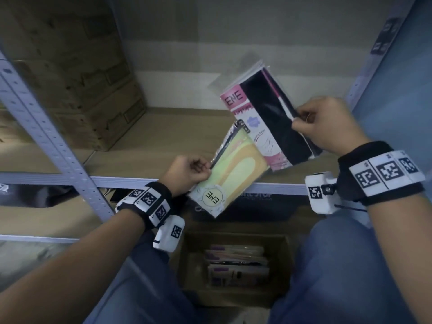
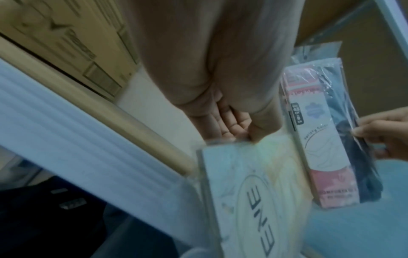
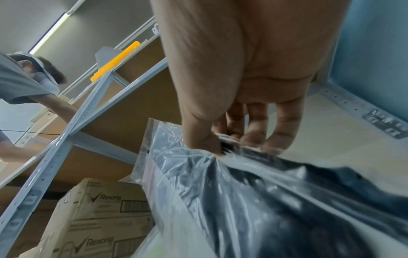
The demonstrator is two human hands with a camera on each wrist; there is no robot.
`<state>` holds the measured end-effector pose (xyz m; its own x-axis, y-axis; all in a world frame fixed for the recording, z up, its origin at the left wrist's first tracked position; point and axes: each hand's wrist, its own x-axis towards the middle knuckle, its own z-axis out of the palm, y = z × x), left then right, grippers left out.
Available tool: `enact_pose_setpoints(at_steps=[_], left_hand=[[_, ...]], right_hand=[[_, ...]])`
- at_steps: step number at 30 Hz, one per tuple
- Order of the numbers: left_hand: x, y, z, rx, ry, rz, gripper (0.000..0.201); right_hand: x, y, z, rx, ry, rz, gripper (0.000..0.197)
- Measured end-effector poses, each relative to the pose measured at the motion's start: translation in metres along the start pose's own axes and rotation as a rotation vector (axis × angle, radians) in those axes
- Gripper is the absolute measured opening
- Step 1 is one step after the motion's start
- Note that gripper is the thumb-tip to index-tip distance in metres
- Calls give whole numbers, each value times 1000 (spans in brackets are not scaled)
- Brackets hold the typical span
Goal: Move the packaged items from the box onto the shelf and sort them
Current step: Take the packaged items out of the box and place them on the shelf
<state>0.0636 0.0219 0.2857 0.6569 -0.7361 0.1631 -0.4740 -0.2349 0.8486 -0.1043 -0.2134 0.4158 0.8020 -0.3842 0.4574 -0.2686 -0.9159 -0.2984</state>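
The left hand [image 1: 189, 171] is curled into a loose fist above the front edge of the shelf [image 1: 163, 136], wrist bent back, thumb and fingers pinching the long side of a yellow packet [image 1: 236, 169]. The packet tilts with its round "ENE" label toward the person, its lower end hanging past the shelf's front rail and its upper end over the board. In the left wrist view the thumb [image 2: 258, 132] presses on the packet's clear plastic edge while the other fingers fold under it.

The right hand [image 1: 327, 125] is higher and further in, over the right part of the shelf near its right upright, knuckles up and forearm angled in from the right. Its grip is closed on a pink and black packet [image 1: 268, 118], pinched at the right-hand edge between thumb and fingertips. The right wrist view shows the thumb [image 3: 203, 139] on top of crinkled clear wrap and 3 fingers behind it. This packet is held in the air, tilted, its lower corner just beside the yellow packet's upper end; I cannot tell if the 2 touch.

Below, between the person's knees, an open cardboard box [image 1: 289, 249] on the floor holds more flat packets [image 1: 236, 263] stacked on edge. Large cartons [image 1: 77, 90] printed "Rexona" fill the shelf's left back corner.
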Motion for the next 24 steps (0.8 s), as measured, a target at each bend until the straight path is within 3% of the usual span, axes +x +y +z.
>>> enact_pose_setpoints(at_steps=[7, 12, 18, 21, 24], left_hand=[[12, -18, -63, -135, 301, -104, 3], [24, -43, -98, -215, 486, -194, 9], [48, -70, -118, -265, 485, -308, 4], [59, -79, -130, -173, 480, -349, 8], [71, -91, -141, -44, 475, -391, 13]], right_hand=[[45, -33, 32, 168, 155, 71, 19], [70, -53, 61, 284, 64, 154, 15], [85, -76, 117, 352, -173, 224, 32], [93, -84, 149, 440, -300, 315, 23], [101, -88, 175, 537, -296, 410, 22]])
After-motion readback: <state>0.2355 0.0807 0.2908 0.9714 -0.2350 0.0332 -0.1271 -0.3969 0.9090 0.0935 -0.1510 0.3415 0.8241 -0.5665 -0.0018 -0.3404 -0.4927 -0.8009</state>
